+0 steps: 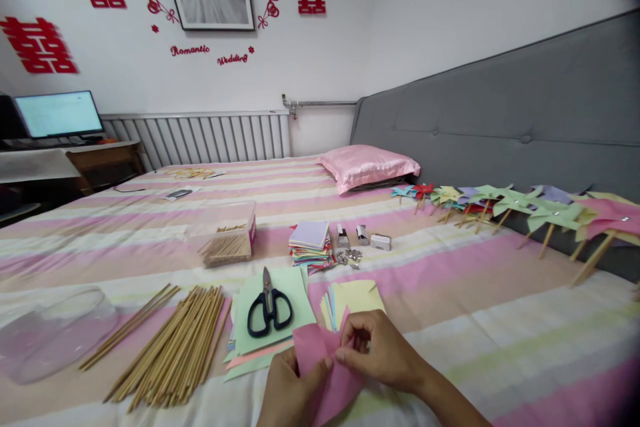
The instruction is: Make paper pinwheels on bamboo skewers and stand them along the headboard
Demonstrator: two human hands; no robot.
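Near edge of bed (pixel 500 327): left hand (pixel 287 392) and right hand (pixel 387 355), close together, both pinch 1 pink paper sheet (pixel 309 347). It looks light, floppy and easily creased; hold it by the corners.

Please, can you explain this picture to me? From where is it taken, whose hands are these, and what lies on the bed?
No machine here: a person wears a camera on the head, and it looks down at their own hands. The left hand and the right hand both pinch a pink paper. On the striped bed lie scissors, wooden sticks, a stack of coloured paper and, by the headboard, paper pinwheels.
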